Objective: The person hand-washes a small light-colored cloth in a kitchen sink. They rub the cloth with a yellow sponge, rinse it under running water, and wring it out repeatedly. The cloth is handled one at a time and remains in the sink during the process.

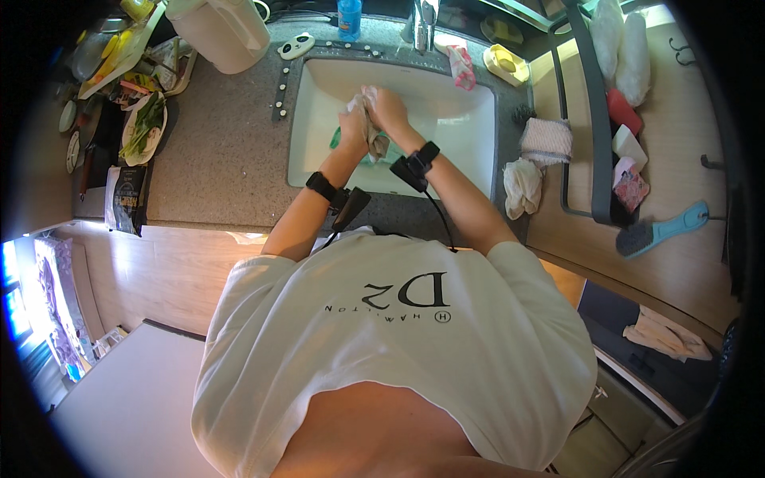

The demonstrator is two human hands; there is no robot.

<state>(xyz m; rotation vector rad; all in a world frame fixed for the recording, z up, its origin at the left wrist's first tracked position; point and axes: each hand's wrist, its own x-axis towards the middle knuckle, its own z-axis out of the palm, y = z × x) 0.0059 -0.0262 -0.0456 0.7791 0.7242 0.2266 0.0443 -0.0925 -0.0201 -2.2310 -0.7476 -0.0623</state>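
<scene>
Over the white sink basin [460, 143], both of my hands grip one wet, pale cloth [376, 143], which hangs bunched between them. My left hand [354, 128] is closed around its left side, and my right hand [387, 110] holds its upper part, close against the left. Beneath the hands a green item [335, 137] shows in part in the basin; the hands and cloth hide the rest of it. The chrome faucet [425, 27] stands behind the basin. A pink and white cloth [461, 67] drapes over the basin's back rim.
Left on the counter stand a white electric kettle [224, 36], a plate of leafy greens [143, 128] and a dark package [127, 197]. A yellow soap dish [506, 64], folded cloth [546, 141] and crumpled cloth [522, 188] lie right of the basin. A blue-handled brush [663, 230] hangs farther right.
</scene>
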